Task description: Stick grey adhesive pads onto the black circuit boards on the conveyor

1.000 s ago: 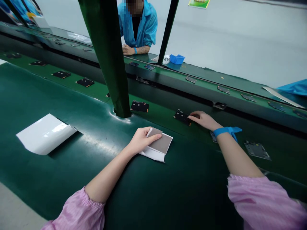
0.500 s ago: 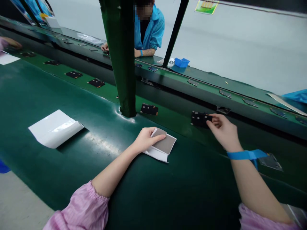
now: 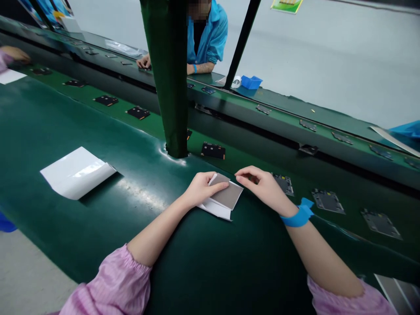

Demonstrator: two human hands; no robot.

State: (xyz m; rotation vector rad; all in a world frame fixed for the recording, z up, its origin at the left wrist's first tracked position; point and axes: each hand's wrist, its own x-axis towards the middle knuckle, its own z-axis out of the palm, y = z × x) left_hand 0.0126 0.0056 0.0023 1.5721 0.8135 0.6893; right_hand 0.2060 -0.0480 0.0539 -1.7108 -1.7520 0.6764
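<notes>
My left hand (image 3: pixel 206 189) is closed on a small stack of grey sheets (image 3: pixel 229 195) with white borders, thumb pressed on top. A white backing piece with a curled edge (image 3: pixel 218 211) sticks out beneath them. Just right of the stack, my right hand (image 3: pixel 259 183) hovers with thumb and index finger slightly apart and nothing visible between them. It wears a blue wristband (image 3: pixel 298 215). Behind it, partly hidden, lies a grey board (image 3: pixel 285 183) on the green strip. A black flat board (image 3: pixel 213 151) lies on the strip beyond the stack.
A curled white sheet (image 3: pixel 77 173) lies at left on the green table. A green-wrapped post (image 3: pixel 169 87) rises ahead. More grey boards (image 3: pixel 328 201) lie at right, black boards (image 3: pixel 138 113) at left. Across the line, a person in blue (image 3: pixel 210 35) leans near a blue bin (image 3: pixel 251 82).
My right hand has let go of the black board and moved left toward the stack. A grey board now shows behind that hand. The black boards at left have shifted rightward.
</notes>
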